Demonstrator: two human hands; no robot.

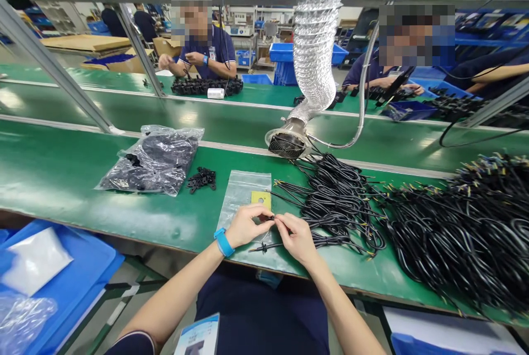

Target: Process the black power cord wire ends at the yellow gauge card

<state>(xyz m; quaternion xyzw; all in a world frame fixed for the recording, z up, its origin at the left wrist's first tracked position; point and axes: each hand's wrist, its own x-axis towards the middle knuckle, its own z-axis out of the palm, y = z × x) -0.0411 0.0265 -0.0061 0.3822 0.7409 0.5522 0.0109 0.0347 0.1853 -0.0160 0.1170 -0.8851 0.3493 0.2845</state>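
My left hand (248, 225), with a blue band at its wrist, and my right hand (295, 238) meet fingertip to fingertip near the table's front edge. Both pinch a small black piece (270, 218), perhaps on a cable end; the fingers hide most of it. Just below lies a black cable end with a small black clip (263, 247) on it. Under and beyond my left hand is a clear zip bag (242, 188), with a yellow plate with a round hole (261, 198) by it. Coiled black cables (339, 192) lie right of my hands.
A larger cable heap (463, 234) covers the right side. Loose black clips (202, 179) and a filled plastic bag (152, 159) lie left. A fan on a silver duct (287, 145) hangs low ahead. Co-workers sit across the line; a blue bin (95, 261) stands lower left.
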